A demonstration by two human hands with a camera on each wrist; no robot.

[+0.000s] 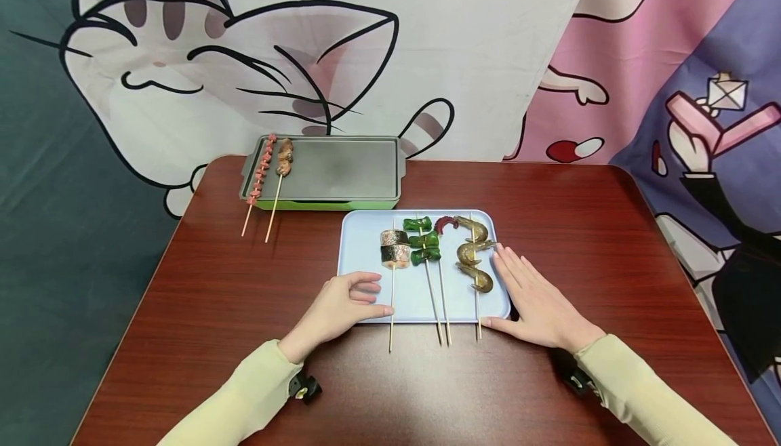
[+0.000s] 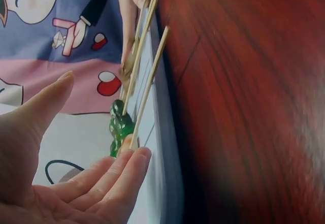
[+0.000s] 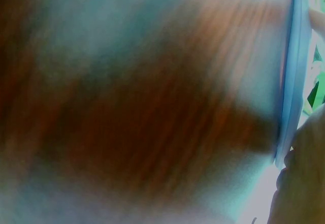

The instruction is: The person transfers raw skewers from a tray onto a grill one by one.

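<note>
On a light blue tray (image 1: 366, 303) lie several skewers side by side. Leftmost is a skewer of pale chunks with black bands (image 1: 395, 249). Beside it come a green pepper skewer (image 1: 424, 240), a dark red curled tentacle skewer (image 1: 446, 223) and a shrimp skewer (image 1: 472, 253). My left hand (image 1: 342, 307) hovers over the tray's left front, its thumb tip by the banded skewer's stick; the left wrist view shows thumb and fingers spread apart. With straight fingers, my right hand (image 1: 543, 297) lies along the tray's right edge, thumb near the shrimp skewer's stick.
Behind the tray, a grey griddle plate (image 1: 342, 168) with a green base stands at the table's far edge. A red meat skewer (image 1: 262, 168) and a brown meat skewer (image 1: 284, 158) lie on its left, sticks overhanging the front. A printed cloth hangs behind the brown table (image 1: 244, 324).
</note>
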